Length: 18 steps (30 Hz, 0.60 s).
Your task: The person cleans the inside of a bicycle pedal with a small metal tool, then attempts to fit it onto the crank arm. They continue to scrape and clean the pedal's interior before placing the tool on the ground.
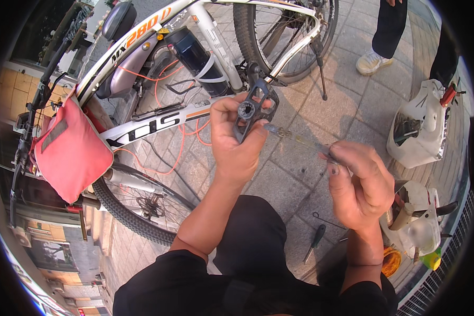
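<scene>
My left hand (231, 138) grips a black bicycle pedal (247, 110) in front of the bike's frame, its round bearing hole facing me. My right hand (361, 184) pinches one end of a slim, see-through stick-like tool (298, 139), whose exact kind I cannot make out. The tool's other end reaches the pedal's edge beside my left thumb; whether it touches is hard to tell. Behind the pedal stands a white bicycle (158, 118), with a dark water bottle (192, 55) in its cage and a pink cloth bag (73, 150) at the handlebar side.
On the paving below my right hand lies a green-and-black screwdriver (315, 243). Two cut-open white plastic containers with tools, an upper one (434, 126) and a lower one (424, 229), stand at the right. Another person's shoe (373, 62) is at the upper right. Orange cord (181, 152) runs behind the bike.
</scene>
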Each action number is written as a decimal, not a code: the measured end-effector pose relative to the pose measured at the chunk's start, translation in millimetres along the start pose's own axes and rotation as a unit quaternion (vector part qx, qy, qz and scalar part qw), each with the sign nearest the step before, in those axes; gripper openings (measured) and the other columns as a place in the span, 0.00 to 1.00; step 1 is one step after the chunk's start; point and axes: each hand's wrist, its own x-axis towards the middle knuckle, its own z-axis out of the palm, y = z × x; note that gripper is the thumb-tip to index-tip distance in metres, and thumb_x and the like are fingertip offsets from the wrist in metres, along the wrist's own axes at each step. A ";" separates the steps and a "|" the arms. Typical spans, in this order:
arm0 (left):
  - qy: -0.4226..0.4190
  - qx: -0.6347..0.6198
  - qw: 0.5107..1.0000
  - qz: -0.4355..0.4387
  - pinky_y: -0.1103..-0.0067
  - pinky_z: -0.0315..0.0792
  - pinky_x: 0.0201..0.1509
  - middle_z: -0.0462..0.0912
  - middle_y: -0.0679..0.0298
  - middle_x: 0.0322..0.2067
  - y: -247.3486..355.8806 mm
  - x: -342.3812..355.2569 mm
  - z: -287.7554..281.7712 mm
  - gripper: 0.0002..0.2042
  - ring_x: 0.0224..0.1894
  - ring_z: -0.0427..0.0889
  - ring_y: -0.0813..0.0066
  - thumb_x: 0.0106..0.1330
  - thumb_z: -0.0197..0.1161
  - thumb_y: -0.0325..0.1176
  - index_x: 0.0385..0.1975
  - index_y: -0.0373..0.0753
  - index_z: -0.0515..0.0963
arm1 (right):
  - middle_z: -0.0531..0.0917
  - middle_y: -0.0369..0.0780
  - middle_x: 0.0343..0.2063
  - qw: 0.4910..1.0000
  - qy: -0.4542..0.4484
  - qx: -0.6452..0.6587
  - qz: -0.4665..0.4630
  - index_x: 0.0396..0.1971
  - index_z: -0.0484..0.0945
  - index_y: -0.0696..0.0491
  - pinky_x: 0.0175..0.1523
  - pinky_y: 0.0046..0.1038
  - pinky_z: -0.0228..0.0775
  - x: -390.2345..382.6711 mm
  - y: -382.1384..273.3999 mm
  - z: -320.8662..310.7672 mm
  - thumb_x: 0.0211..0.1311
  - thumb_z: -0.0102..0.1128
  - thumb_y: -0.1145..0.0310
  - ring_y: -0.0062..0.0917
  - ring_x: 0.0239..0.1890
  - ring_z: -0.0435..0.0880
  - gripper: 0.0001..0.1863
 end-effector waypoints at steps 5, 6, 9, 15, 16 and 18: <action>0.008 0.009 1.000 -0.012 0.77 0.76 0.54 0.76 0.55 0.55 2.8 -2.0 -0.1 0.23 0.59 0.82 0.64 0.60 0.58 0.09 0.50 0.41 0.62 | 0.87 0.49 0.37 0.997 0.031 0.038 0.064 0.45 0.83 0.65 0.44 0.27 0.80 -5.8 6.9 6.8 0.63 0.67 0.82 0.29 0.37 0.89 0.11; 0.008 0.006 1.000 -0.009 0.75 0.76 0.55 0.76 0.56 0.55 1.2 -2.4 -1.5 0.23 0.59 0.82 0.62 0.59 0.59 0.10 0.50 0.41 0.63 | 0.88 0.48 0.38 0.995 0.037 0.068 0.065 0.47 0.83 0.65 0.46 0.27 0.81 -6.0 9.9 9.5 0.66 0.66 0.81 0.30 0.38 0.90 0.11; -0.006 0.008 1.000 -0.009 0.75 0.76 0.56 0.76 0.56 0.53 0.6 -1.6 -0.3 0.23 0.58 0.82 0.64 0.60 0.59 0.10 0.50 0.41 0.62 | 0.89 0.47 0.40 0.945 0.125 0.238 0.186 0.50 0.81 0.65 0.47 0.29 0.83 -12.1 18.1 23.9 0.70 0.65 0.79 0.31 0.39 0.90 0.11; -0.116 0.012 0.993 -0.021 0.69 0.76 0.61 0.77 0.53 0.52 -3.4 -16.1 20.6 0.22 0.58 0.82 0.65 0.61 0.61 0.11 0.50 0.40 0.62 | 0.89 0.45 0.41 0.815 0.276 0.412 0.301 0.50 0.81 0.61 0.49 0.31 0.83 3.0 65.4 55.1 0.75 0.62 0.71 0.30 0.40 0.90 0.11; -0.141 0.010 0.990 -0.017 0.69 0.75 0.62 0.77 0.52 0.52 -5.1 -19.8 25.0 0.22 0.58 0.81 0.65 0.61 0.62 0.11 0.50 0.40 0.62 | 0.89 0.45 0.40 0.804 0.294 0.409 0.315 0.49 0.81 0.60 0.49 0.31 0.83 4.8 70.8 57.5 0.75 0.62 0.70 0.29 0.40 0.90 0.10; -0.180 0.020 0.983 -0.035 0.68 0.74 0.64 0.77 0.52 0.52 -5.0 -23.3 30.2 0.22 0.59 0.81 0.66 0.62 0.64 0.13 0.50 0.39 0.62 | 0.89 0.43 0.39 0.801 0.302 0.410 0.314 0.48 0.82 0.60 0.46 0.28 0.82 15.2 70.6 57.9 0.75 0.62 0.71 0.27 0.37 0.89 0.09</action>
